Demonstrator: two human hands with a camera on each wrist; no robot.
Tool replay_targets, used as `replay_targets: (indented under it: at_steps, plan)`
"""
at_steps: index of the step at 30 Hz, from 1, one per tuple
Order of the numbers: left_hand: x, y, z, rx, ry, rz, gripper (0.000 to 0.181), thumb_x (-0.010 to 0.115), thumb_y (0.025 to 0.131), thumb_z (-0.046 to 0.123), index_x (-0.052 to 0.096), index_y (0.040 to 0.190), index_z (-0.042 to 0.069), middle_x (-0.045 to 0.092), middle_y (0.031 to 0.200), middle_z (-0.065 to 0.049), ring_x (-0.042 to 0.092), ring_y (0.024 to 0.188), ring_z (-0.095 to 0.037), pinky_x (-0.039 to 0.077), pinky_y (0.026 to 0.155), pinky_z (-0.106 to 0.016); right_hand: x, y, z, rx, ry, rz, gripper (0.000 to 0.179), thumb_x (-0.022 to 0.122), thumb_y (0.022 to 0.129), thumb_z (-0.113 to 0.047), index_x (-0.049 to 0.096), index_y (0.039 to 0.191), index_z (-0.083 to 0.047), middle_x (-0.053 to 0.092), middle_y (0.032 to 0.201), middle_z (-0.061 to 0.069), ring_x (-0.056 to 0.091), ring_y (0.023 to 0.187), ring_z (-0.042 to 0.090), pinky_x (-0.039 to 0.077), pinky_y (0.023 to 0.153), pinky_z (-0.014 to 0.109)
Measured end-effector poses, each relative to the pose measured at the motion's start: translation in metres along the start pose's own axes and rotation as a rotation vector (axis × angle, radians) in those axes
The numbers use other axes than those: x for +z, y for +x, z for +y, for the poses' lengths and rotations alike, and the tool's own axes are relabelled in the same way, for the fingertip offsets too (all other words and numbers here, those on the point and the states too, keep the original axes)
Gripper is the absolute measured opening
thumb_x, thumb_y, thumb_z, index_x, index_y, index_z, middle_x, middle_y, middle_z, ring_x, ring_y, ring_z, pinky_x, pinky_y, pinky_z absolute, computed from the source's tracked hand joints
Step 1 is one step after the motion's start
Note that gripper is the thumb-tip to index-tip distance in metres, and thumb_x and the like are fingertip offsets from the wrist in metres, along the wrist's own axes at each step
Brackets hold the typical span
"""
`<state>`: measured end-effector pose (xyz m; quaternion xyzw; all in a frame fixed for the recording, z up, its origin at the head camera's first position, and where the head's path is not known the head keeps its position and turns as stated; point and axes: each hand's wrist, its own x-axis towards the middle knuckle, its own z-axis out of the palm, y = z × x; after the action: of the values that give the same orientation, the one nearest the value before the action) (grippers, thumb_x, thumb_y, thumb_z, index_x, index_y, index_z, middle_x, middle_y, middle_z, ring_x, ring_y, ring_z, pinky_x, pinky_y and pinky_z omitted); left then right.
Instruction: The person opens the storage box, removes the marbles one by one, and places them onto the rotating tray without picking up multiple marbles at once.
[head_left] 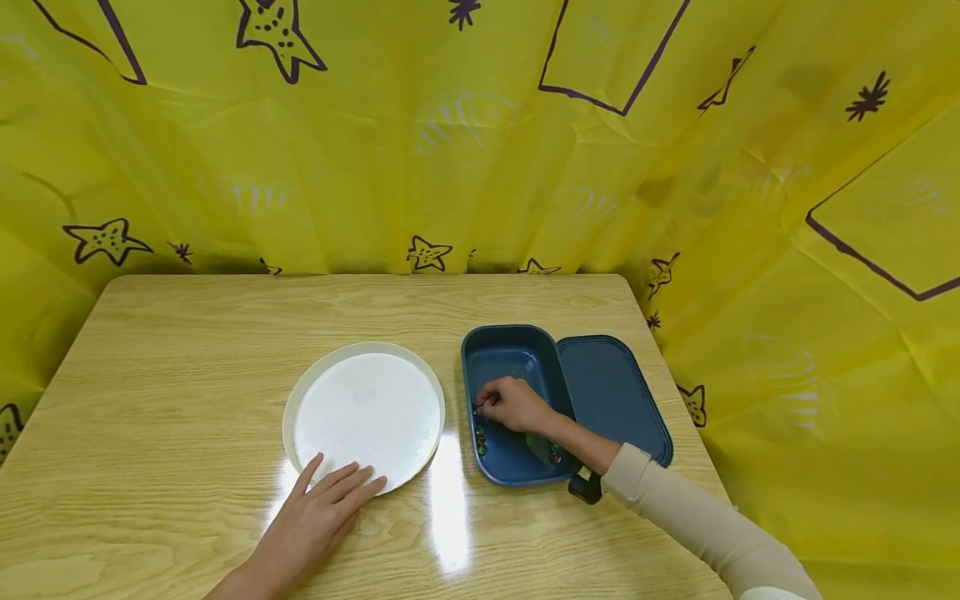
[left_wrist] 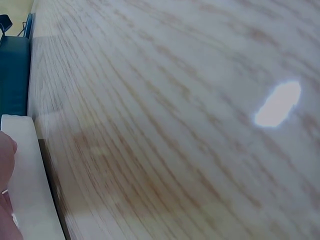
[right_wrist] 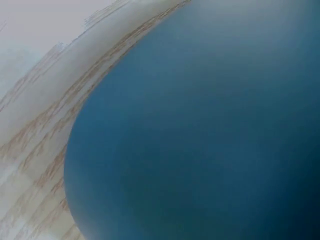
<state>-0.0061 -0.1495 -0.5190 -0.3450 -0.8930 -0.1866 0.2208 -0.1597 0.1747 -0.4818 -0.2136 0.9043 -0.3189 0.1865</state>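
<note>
In the head view, a round white tray (head_left: 367,408) with a raised rim lies on the wooden table. The left hand (head_left: 318,517) rests at its near edge, fingers spread and straight over the rim. To the right stands a blue rectangular container (head_left: 517,471). Into it reaches the right hand (head_left: 517,406), its fingers bent and fingertips close to the left inner wall. Several small, shiny marble-like pieces (head_left: 481,440) line that wall just below the fingertips; I cannot tell whether one is pinched. Another small piece (head_left: 555,455) lies near the container's right side.
A dark blue lid (head_left: 611,392) lies right of the container, partly under its edge. Something black (head_left: 585,488) shows by the right wrist. Behind the wooden table (head_left: 187,375) hangs a yellow patterned curtain (head_left: 360,167), which also runs along the right side.
</note>
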Motion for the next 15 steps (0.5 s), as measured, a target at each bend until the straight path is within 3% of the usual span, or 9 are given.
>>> replay_targets:
  at_steps: [6,15]
  plan:
    - [-0.001,0.000,-0.001,0.015,-0.007,0.006,0.056,0.017,0.111,0.033,0.068,0.125,0.015,0.071,0.117,-0.006,0.066,0.105,-0.027,0.038,0.098,-0.055,0.000,-0.001,-0.001,0.003,0.017,0.038,0.007,0.068,0.091,-0.007,0.073,0.096,-0.004,0.069,0.083,-0.001,0.063,0.071,0.008,0.051,0.061,0.023]
    - [0.000,0.001,-0.002,0.011,-0.009,-0.004,0.056,0.018,0.111,0.034,0.070,0.122,0.017,0.071,0.116,-0.005,0.067,0.105,-0.025,0.047,0.091,-0.049,-0.018,-0.009,-0.013,0.006,0.075,0.192,0.006,0.071,0.091,-0.009,0.072,0.096,-0.005,0.070,0.089,0.002,0.068,0.080,0.015,0.056,0.068,0.027]
